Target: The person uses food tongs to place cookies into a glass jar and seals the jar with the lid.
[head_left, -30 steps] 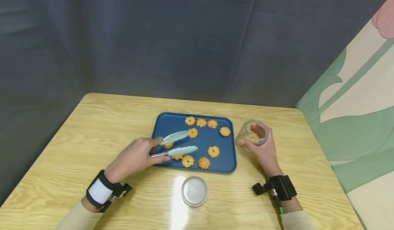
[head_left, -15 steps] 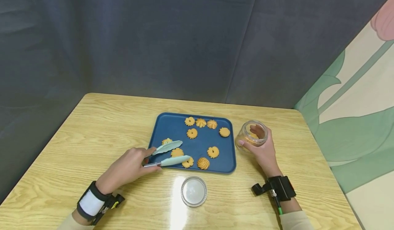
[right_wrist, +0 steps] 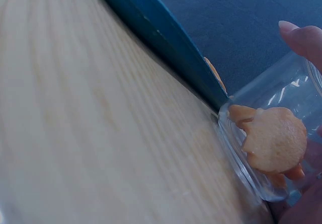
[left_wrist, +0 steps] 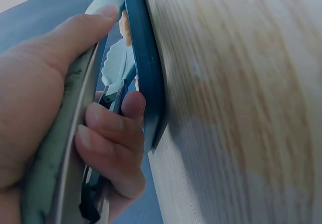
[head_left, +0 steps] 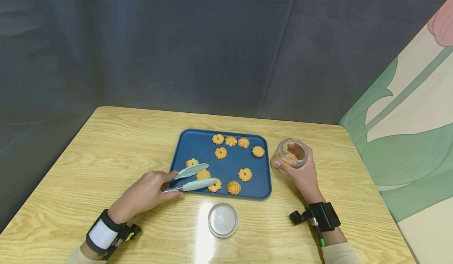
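My left hand (head_left: 146, 193) grips a pair of tongs (head_left: 198, 184) with pale mint tips and metal arms. The tips are spread over the left front of a blue tray (head_left: 226, 173), one on either side of a round cookie (head_left: 203, 175); whether they touch it I cannot tell. In the left wrist view, thumb and fingers (left_wrist: 113, 148) wrap the tongs beside the tray's rim. To the right of the tray, my right hand (head_left: 301, 173) holds a clear open jar (head_left: 283, 158). Several cookies (right_wrist: 276, 141) lie inside the jar's bottom, seen in the right wrist view.
More cookies lie on the tray, among them a swirled one (head_left: 233, 187) near the front edge and a row along the back. A round clear lid (head_left: 223, 220) lies on the wooden table (head_left: 124, 146) in front of the tray. A dark curtain (head_left: 198, 52) hangs behind.
The left hand and tongs have moved left and toward the front, from mid-tray to the cookies at its left front. The right hand and jar have stayed in place.
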{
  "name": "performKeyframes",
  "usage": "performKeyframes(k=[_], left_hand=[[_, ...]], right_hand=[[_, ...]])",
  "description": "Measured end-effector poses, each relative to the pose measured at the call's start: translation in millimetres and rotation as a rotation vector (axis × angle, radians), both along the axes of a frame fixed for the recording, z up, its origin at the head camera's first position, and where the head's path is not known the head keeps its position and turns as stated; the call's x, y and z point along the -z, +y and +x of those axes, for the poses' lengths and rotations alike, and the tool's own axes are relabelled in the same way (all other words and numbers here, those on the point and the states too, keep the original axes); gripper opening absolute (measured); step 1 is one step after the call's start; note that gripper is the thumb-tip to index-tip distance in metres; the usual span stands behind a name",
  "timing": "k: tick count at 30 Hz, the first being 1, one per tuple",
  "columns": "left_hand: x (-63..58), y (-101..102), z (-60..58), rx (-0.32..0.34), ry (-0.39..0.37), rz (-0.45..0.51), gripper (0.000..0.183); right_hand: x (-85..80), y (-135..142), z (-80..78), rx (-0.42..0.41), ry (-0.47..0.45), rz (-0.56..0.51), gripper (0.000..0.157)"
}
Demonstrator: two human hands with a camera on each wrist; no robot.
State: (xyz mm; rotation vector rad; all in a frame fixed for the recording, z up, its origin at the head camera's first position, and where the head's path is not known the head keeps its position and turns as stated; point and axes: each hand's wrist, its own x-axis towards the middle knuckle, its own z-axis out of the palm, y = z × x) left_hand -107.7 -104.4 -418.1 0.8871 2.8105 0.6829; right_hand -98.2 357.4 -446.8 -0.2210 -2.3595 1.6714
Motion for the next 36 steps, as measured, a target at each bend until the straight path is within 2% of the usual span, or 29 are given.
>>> performKeyframes(k=[19, 36], left_hand=[[0.8, 1.2, 1.2, -0.017, 0.068, -0.028, 0.055], [0.6, -2.9, 2.1, -0.032, 0.079, -0.003, 0.051]], right_hand=[[-1.3, -0.2, 0.4, -0.012, -0.005, -0.007, 0.090], [-1.1, -0.1, 0.0, -0.009, -0.004, -0.003, 0.090]])
